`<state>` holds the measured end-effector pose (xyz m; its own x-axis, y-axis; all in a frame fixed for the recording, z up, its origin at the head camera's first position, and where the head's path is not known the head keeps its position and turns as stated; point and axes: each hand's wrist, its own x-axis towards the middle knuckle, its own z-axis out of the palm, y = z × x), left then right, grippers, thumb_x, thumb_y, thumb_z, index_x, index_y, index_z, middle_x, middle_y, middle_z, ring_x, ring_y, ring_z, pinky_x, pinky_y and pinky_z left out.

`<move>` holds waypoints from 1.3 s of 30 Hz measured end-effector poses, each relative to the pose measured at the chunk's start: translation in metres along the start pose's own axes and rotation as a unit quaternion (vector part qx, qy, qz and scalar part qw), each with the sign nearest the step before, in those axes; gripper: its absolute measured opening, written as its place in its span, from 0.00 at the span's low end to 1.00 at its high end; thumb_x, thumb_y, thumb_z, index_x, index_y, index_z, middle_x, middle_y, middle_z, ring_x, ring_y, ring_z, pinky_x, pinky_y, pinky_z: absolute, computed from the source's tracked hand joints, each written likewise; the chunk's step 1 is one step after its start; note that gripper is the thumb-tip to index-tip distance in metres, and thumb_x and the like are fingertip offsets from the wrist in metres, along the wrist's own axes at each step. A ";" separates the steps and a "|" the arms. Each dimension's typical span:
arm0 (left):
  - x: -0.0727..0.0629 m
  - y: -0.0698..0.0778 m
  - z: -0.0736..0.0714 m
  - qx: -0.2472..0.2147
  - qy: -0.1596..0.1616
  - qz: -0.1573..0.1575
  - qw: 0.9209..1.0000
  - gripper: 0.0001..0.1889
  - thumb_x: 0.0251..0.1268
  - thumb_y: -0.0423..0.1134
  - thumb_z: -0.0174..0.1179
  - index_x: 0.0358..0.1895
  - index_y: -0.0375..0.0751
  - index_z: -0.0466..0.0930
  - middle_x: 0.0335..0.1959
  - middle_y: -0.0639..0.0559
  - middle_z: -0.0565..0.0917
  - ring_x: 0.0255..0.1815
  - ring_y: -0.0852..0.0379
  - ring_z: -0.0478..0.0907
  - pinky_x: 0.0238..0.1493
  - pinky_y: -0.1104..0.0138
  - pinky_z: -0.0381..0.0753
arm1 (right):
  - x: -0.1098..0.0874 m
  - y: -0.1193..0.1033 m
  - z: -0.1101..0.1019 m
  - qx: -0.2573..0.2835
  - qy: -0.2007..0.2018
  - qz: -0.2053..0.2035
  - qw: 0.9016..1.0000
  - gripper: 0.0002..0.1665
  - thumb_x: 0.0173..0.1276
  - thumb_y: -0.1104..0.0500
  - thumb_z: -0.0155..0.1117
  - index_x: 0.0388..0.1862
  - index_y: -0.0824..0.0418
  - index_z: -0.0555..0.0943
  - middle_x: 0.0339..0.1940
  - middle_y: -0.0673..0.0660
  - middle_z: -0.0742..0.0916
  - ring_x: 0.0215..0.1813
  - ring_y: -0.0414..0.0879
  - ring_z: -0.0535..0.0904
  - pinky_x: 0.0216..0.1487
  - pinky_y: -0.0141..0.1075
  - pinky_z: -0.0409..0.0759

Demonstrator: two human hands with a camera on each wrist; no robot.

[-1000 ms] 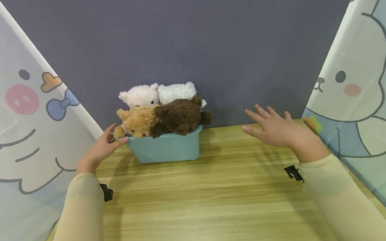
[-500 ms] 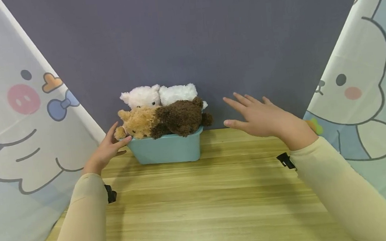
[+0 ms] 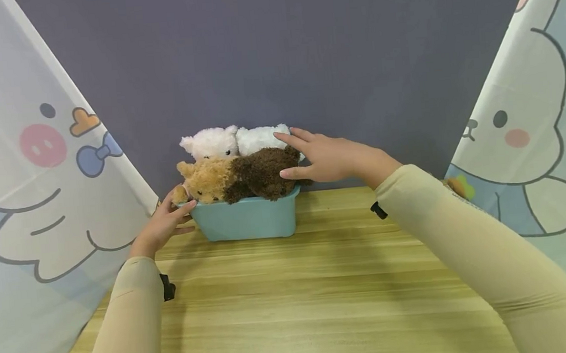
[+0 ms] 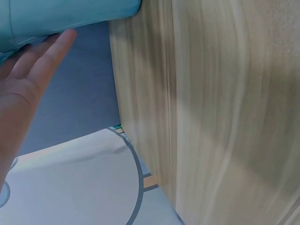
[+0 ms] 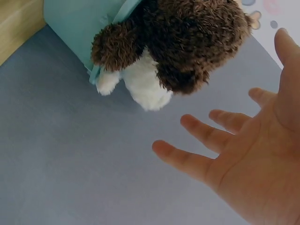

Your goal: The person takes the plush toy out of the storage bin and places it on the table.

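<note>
Left grip (image 3: pixel 161 224) against tub (image 3: pixel 244 221) (plush toys (image 3: pixel 265 173) inside)

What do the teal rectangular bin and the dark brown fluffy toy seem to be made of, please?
Teal rectangular bin: probably plastic, smooth with a slight sheen, given its lipped rim and rounded corners.
Dark brown fluffy toy: likely plush fabric, matt, showing curly tufts; fibre unclear.

Can read no text, label, brand or number anywhere: not on the blue bin (image 3: pixel 244 221), the desk (image 3: pixel 272 293) or the cartoon-printed cloths (image 3: pixel 10 203) along its left and right edges.
</note>
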<state>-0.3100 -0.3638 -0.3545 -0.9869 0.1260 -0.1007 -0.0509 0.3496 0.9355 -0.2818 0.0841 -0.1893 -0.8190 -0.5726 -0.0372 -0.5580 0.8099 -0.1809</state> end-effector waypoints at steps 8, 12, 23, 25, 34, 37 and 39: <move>0.001 0.012 -0.001 0.013 -0.028 -0.012 0.999 0.56 0.82 0.59 0.56 0.84 0.67 0.11 0.88 0.30 0.31 0.84 0.17 0.48 0.75 0.31 0.71 | 0.032 -0.015 0.015 -0.030 0.010 -0.019 0.999 0.55 0.74 0.18 0.48 0.87 0.25 0.31 0.93 0.53 0.41 0.90 0.65 0.49 0.72 0.71 0.73; 0.003 0.012 0.000 0.015 -0.026 -0.020 0.999 0.56 0.83 0.57 0.55 0.83 0.67 0.09 0.88 0.29 0.32 0.83 0.17 0.50 0.75 0.31 0.71 | 0.040 -0.022 0.027 -0.063 0.002 -0.024 0.998 0.56 0.74 0.18 0.47 0.88 0.26 0.32 0.93 0.53 0.43 0.90 0.65 0.49 0.71 0.70 0.75; 0.002 0.029 0.004 0.245 0.015 0.023 0.969 0.48 0.84 0.59 0.41 0.83 0.66 0.09 0.86 0.22 0.44 0.74 0.17 0.67 0.67 0.30 0.77 | 0.046 -0.029 0.035 -0.099 0.000 -0.021 0.995 0.57 0.74 0.19 0.48 0.90 0.32 0.36 0.93 0.55 0.45 0.90 0.64 0.50 0.71 0.69 0.77; -0.002 0.036 0.007 0.338 0.029 0.031 0.940 0.45 0.85 0.62 0.34 0.85 0.57 0.13 0.86 0.23 0.31 0.68 0.16 0.73 0.61 0.31 0.79 | 0.046 -0.029 0.035 -0.098 -0.001 -0.018 0.995 0.56 0.74 0.19 0.48 0.90 0.31 0.35 0.93 0.55 0.45 0.90 0.64 0.50 0.72 0.69 0.75; -0.020 0.045 0.016 0.523 0.041 0.010 0.851 0.49 0.79 0.75 0.14 0.88 0.40 0.35 0.85 0.28 0.22 0.82 0.16 0.50 0.68 0.25 0.71 | 0.048 -0.030 0.038 -0.099 0.001 -0.019 0.995 0.56 0.75 0.19 0.48 0.90 0.32 0.35 0.92 0.57 0.46 0.90 0.66 0.50 0.71 0.70 0.76; -0.017 0.048 0.016 0.543 0.038 0.012 0.839 0.48 0.80 0.72 0.13 0.87 0.40 0.49 0.86 0.26 0.29 0.82 0.17 0.51 0.71 0.24 0.66 | 0.049 -0.030 0.040 -0.094 0.003 -0.018 0.995 0.56 0.75 0.20 0.48 0.90 0.32 0.36 0.92 0.56 0.46 0.90 0.66 0.49 0.73 0.72 0.73; -0.014 0.050 0.015 0.536 0.030 0.006 0.844 0.47 0.81 0.68 0.11 0.86 0.41 0.54 0.87 0.27 0.30 0.80 0.16 0.54 0.72 0.24 0.65 | 0.049 -0.030 0.041 -0.091 0.003 -0.017 0.996 0.56 0.75 0.20 0.48 0.90 0.32 0.36 0.92 0.56 0.46 0.90 0.66 0.48 0.74 0.73 0.71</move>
<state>-0.2964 -0.3340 -0.3114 -0.9940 0.0993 -0.0465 0.0949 0.9915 0.0891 -0.3000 0.0266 -0.2259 -0.7998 -0.5996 -0.0289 -0.5998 0.8001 -0.0008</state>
